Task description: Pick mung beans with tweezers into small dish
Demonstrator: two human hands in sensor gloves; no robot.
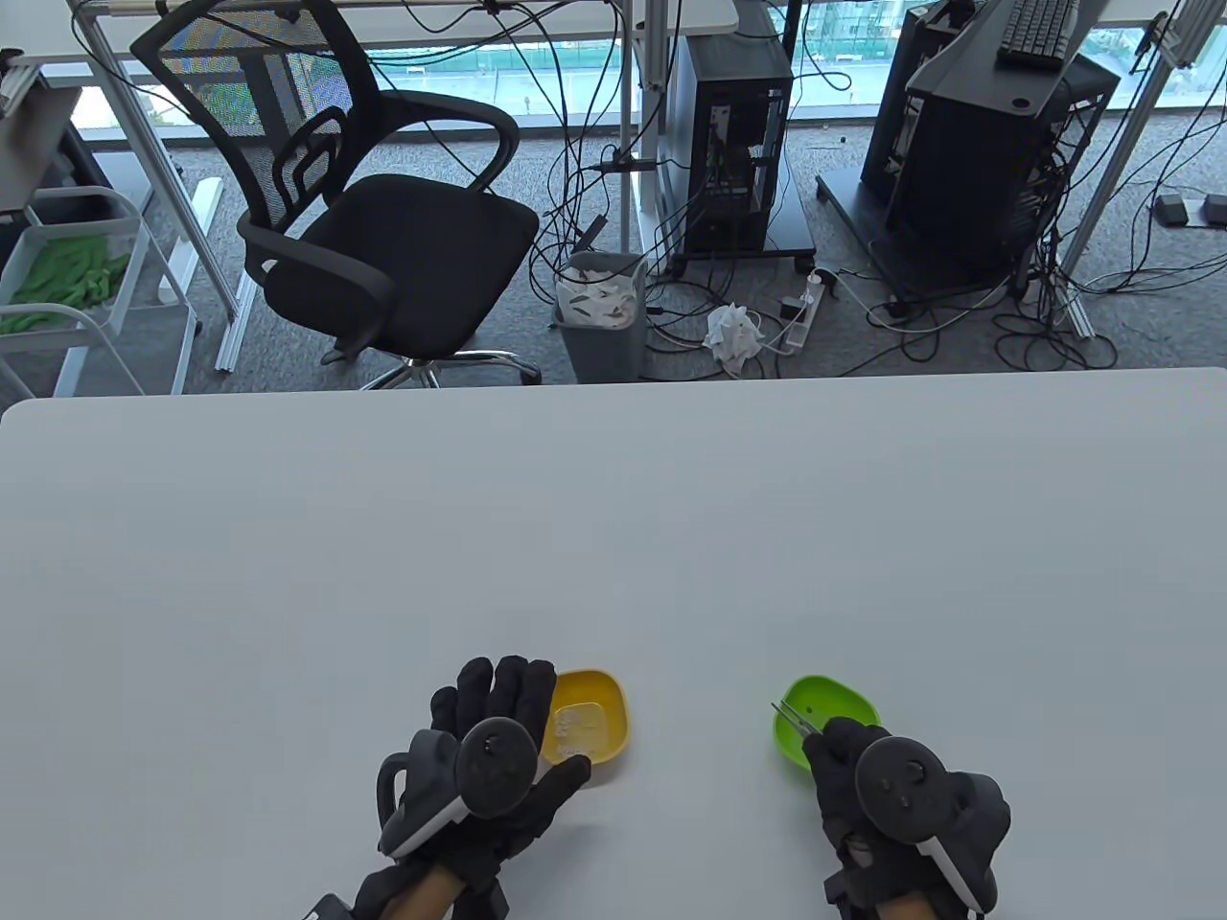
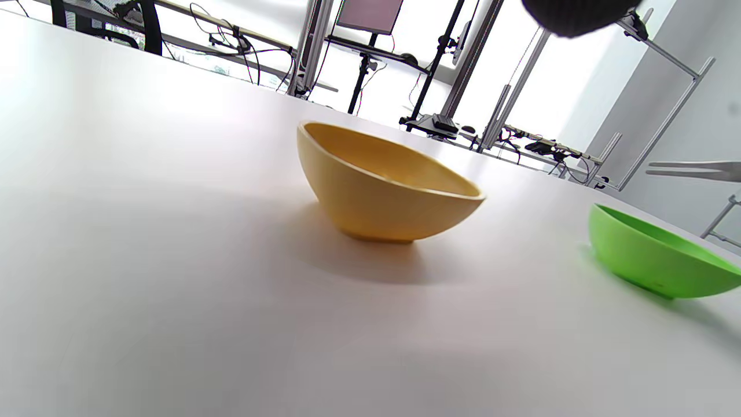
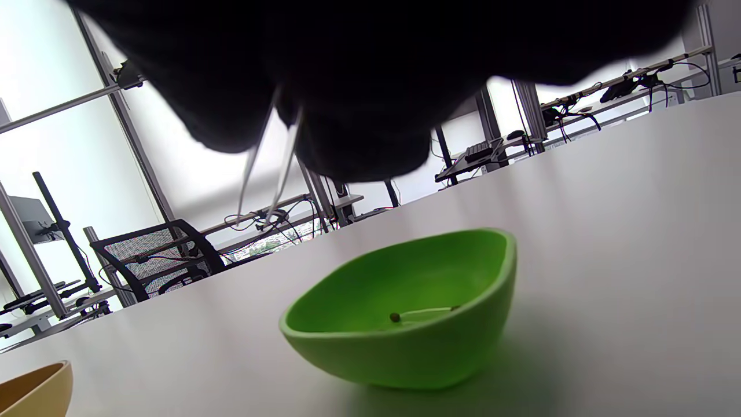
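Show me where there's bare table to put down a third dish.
Bare table stretches from the far edge down to both dishes. A narrower patch lies between the yellow dish and the green dish. Crowded: the near edge, with the left hand and right hand.

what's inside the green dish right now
One small dark mung bean lies on the floor of the green plastic dish. The right hand covers the dish's near side in the table view.

Two small dishes stand on the tabletop: one yellow dish; one green dish; one pair of tweezers; one mung bean visible inside the green one; two gloved hands, a left hand and a right hand; one tracker on each.
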